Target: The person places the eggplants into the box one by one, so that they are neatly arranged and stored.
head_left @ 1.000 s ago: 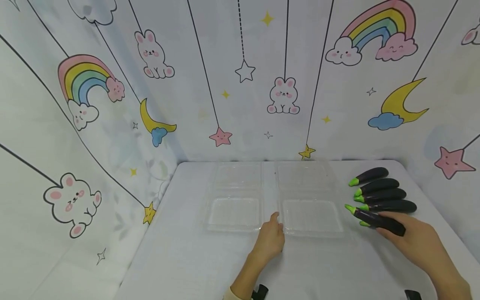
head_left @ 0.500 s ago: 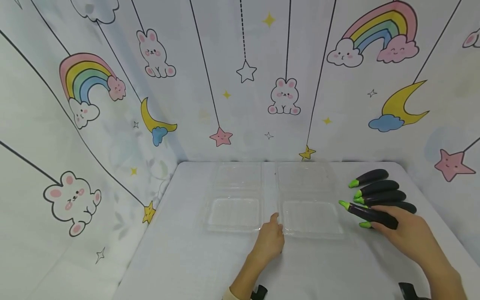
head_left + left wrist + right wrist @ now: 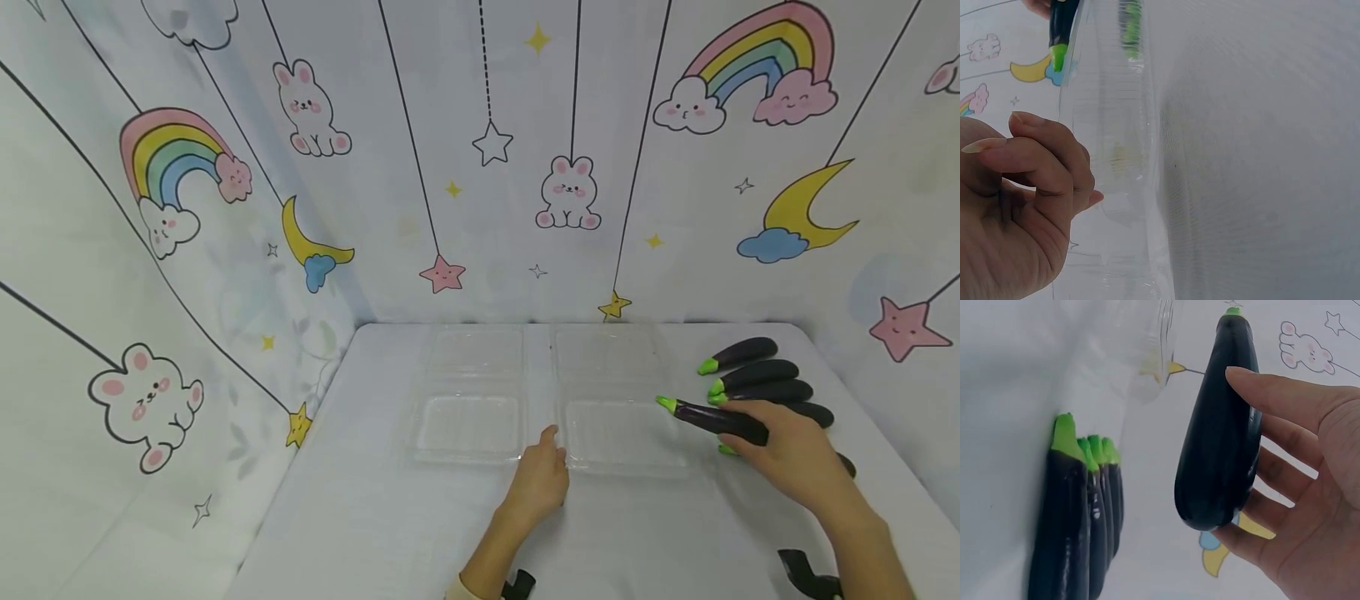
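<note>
My right hand (image 3: 787, 458) holds a dark purple eggplant (image 3: 716, 421) with a green stem above the table, near the right side of the right clear plastic box (image 3: 622, 433). In the right wrist view, thumb and fingers grip the eggplant (image 3: 1219, 431) along its sides, stem up. My left hand (image 3: 542, 477) lies at the near left corner of the right box, index finger pointing forward beside its edge. The left wrist view shows its other fingers (image 3: 1047, 169) loosely curled with nothing in them. Whether the index finger touches the box is unclear.
Several more eggplants (image 3: 765, 372) lie in a row at the right of the white table (image 3: 337, 500), partly behind my right hand. A second clear box (image 3: 468, 429) with its lid raised stands to the left. A patterned curtain (image 3: 495, 208) rises behind.
My right hand has carried the eggplant leftward, away from the row and up to the right box. An eggplant behind the hand now shows more. The left hand stays put.
</note>
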